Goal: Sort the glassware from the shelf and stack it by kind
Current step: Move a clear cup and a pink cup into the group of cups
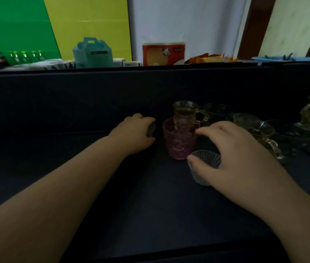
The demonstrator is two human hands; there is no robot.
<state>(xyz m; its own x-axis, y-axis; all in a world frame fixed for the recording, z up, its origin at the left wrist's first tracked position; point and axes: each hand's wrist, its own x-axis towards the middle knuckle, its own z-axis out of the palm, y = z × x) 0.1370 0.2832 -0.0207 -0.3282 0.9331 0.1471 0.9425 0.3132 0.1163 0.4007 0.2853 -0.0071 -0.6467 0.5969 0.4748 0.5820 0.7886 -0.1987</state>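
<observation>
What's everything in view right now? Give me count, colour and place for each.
pink tumbler: 1, pink, shelf centre, between the hands
amber handled cup: 1, amber, just behind the pink tumbler
ribbed clear cup: 1, clear, near the front, under the right hand
small dark glass: 1, dark, left of the tumbler
mixed glassware: several, clear and amber, right side; count unclear
blue carton: 1, top ledge
left hand: grips the small dark glass
right hand: holds the ribbed clear cup
</observation>
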